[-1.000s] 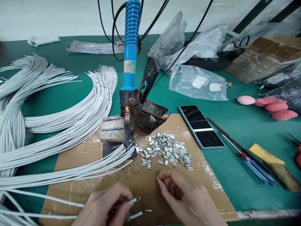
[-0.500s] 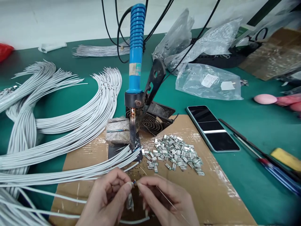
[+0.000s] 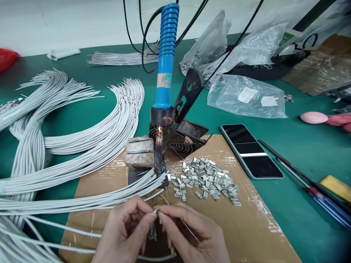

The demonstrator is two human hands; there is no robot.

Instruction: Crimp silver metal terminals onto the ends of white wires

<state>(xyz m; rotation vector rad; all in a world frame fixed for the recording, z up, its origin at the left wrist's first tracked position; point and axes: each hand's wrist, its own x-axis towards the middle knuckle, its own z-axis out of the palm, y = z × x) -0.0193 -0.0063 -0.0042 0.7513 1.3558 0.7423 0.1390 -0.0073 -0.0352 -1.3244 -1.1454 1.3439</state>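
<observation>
My left hand (image 3: pixel 124 233) pinches the stripped end of a white cable (image 3: pixel 76 231) low in the frame, over the cardboard sheet (image 3: pixel 255 233). My right hand (image 3: pixel 193 233) meets it fingertip to fingertip, pinched on the cable's wire tip, with a thin strand of solder wire (image 3: pixel 189 232) running across its fingers. A pile of small metal clips (image 3: pixel 207 179) lies just beyond the hands. Behind the pile stands a blue-handled soldering iron (image 3: pixel 164 73) clamped tip-down in a black stand (image 3: pixel 186 98).
Bundles of white cables (image 3: pixel 82 138) fan across the green table (image 3: pixel 287 153) at left. A phone (image 3: pixel 251 150) lies right of the cardboard, with screwdrivers (image 3: pixel 309 182) and a yellow sponge (image 3: pixel 336 186) farther right. Plastic bags (image 3: pixel 246 96) and a small fan (image 3: pixel 181 140) sit behind.
My hands were apart a second ago, the left holding two cable ends. They have come together at one cable tip and hold still there. The view shifted slightly left.
</observation>
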